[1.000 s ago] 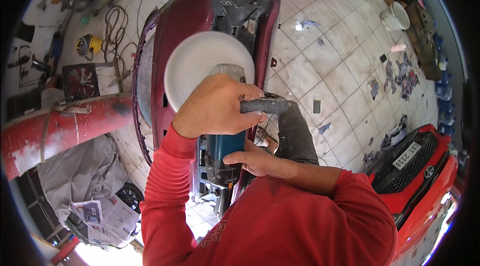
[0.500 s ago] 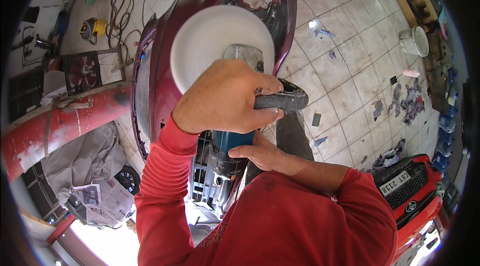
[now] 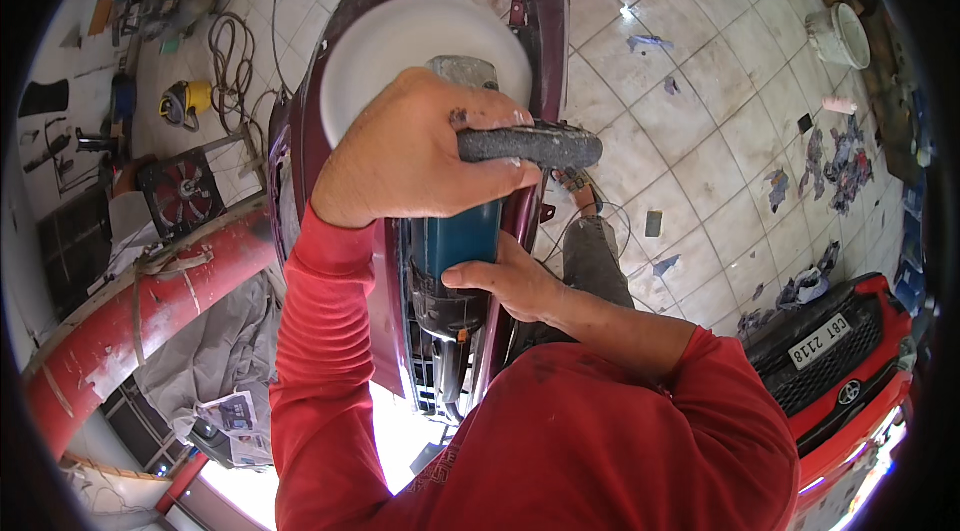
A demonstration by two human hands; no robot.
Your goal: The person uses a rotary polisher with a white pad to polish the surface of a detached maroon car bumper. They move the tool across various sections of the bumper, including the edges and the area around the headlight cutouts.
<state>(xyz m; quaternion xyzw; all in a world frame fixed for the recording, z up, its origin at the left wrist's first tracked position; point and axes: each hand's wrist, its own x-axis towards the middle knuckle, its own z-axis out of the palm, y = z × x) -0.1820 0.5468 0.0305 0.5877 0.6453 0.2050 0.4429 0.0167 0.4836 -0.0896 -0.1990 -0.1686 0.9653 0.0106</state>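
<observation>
Teal polisher (image 3: 460, 239), left hand (image 3: 405, 149) gripping handle (image 3: 535, 145); pad (image 3: 395, 41) seemingly spinning.

The blue polisher (image 3: 460, 241) looks like smooth plastic, with a dull grey metal head (image 3: 464, 71) and a rough black handle (image 3: 530, 146). The dark red bumper (image 3: 308, 131) is shiny. The red left sleeve (image 3: 325, 331) is matt, wrinkly cloth. Near the right edge of the smooth tile floor (image 3: 690, 216), a plastic bucket (image 3: 838, 37) looks smeared and dull.

A pale tiled floor (image 3: 620, 151) carries 1 whitish bucket (image 3: 832, 37), 1 pink roll (image 3: 838, 105) and torn scraps (image 3: 848, 171). 2 small dark rectangles (image 3: 654, 223) lie apart.
</observation>
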